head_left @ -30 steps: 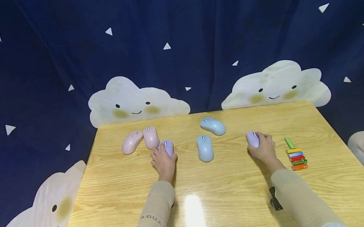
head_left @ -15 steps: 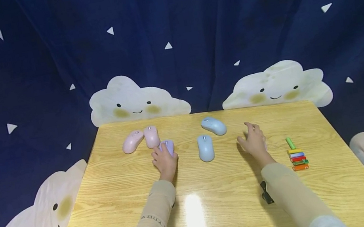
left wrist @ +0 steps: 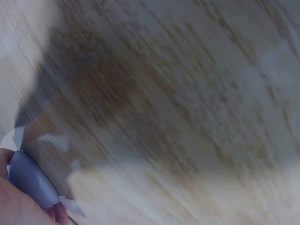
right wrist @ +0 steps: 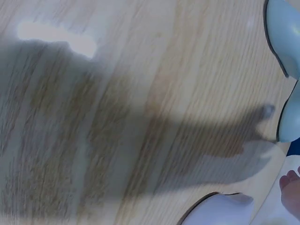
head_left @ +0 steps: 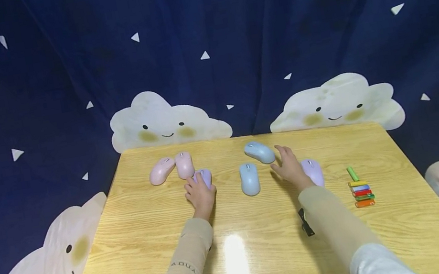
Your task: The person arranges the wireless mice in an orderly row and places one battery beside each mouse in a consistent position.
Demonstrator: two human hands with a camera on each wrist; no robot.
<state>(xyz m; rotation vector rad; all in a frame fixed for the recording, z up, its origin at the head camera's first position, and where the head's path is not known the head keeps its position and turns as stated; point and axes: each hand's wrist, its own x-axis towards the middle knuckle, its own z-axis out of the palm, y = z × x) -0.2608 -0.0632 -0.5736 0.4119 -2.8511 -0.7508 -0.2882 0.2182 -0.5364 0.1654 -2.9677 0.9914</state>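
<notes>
In the head view my left hand (head_left: pixel 201 197) grips a purple computer mouse (head_left: pixel 206 176), fingers over its left side and thumb at its right. The left wrist view shows this mouse (left wrist: pixel 33 180) between fingers and thumb. My right hand (head_left: pixel 289 168) holds nothing, its fingers apart, just right of a slanted blue mouse (head_left: pixel 259 152). Nearer the person lies a second blue mouse (head_left: pixel 249 179), pointing straight back. Another purple mouse (head_left: pixel 313 172) lies right of the right hand, its near end partly behind the wrist.
Two pink mice (head_left: pixel 184 165) lie side by side at the back left, close to the held mouse. On the right, several small coloured cylinders like batteries (head_left: pixel 363 193) form a row, with a light green one (head_left: pixel 353 173) behind them. A dark curtain (head_left: pixel 200 24) hangs beyond the wooden table (head_left: pixel 133 248).
My right hand has let go of the right purple mouse, leaving it on the table, and moved left towards the slanted blue mouse. My left hand keeps its hold in place.
</notes>
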